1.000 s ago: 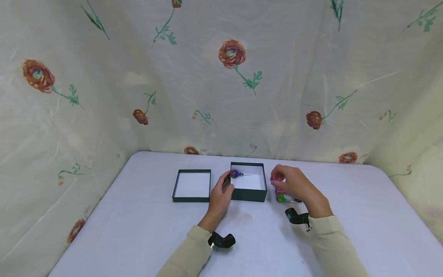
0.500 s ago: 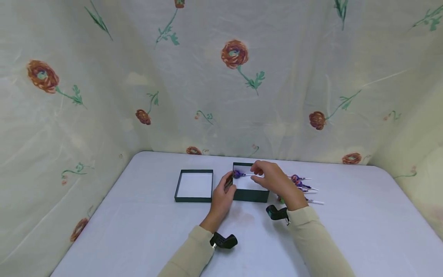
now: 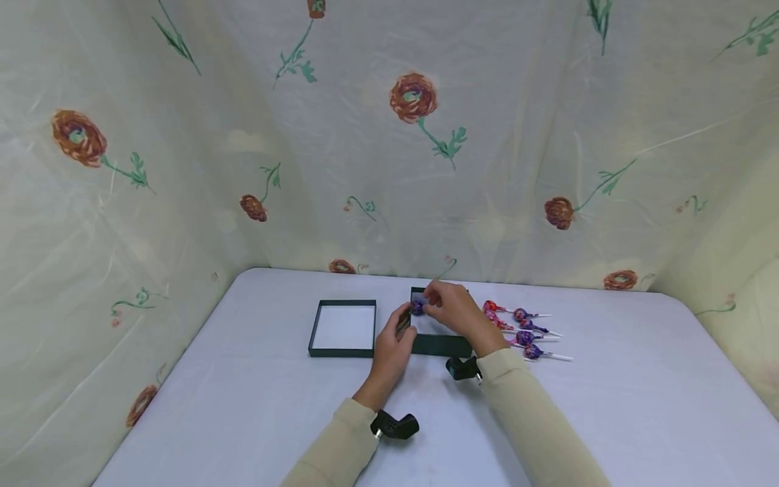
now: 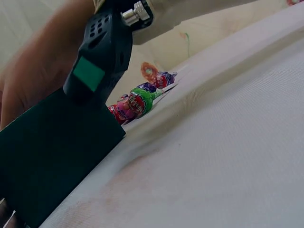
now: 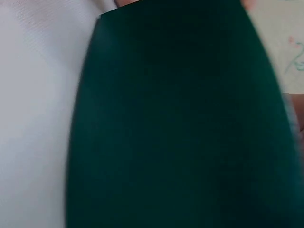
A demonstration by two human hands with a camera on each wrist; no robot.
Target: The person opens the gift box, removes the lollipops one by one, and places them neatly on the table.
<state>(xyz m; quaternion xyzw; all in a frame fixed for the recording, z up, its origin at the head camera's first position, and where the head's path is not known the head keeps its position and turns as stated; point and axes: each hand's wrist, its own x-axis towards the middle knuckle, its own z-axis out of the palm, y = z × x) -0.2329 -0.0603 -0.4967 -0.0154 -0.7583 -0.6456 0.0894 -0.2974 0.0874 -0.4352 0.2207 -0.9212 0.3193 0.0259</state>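
Observation:
A dark green box [image 3: 441, 345] with a white inside stands on the table. My left hand [image 3: 391, 348] grips its left side, thumb at the front corner and fingers along the wall. Inside, by the left wall, lies a purple-wrapped lollipop [image 3: 417, 308]. My right hand [image 3: 455, 310] reaches in over the box, with thumb and fingertips pinching at the lollipop, just right of its wrapped head; its stick is hidden behind the hand. The left wrist view shows the outer box wall [image 4: 61, 152], and the same dark green box [image 5: 175, 118] fills most of the right wrist view.
Right of the box lie several wrapped lollipops, among them a red one [image 3: 491, 306] and a purple one [image 3: 533, 351]. A green lollipop [image 4: 140, 102] shows in the left wrist view. Left of the box sits a shallow dark-rimmed lid [image 3: 341, 352]. A flowered curtain [image 3: 414, 169] hangs behind the table.
My right hand has moved left from the lollipops on the table into the box, and its fingers have closed at the purple lollipop. My left hand has stayed on the box.

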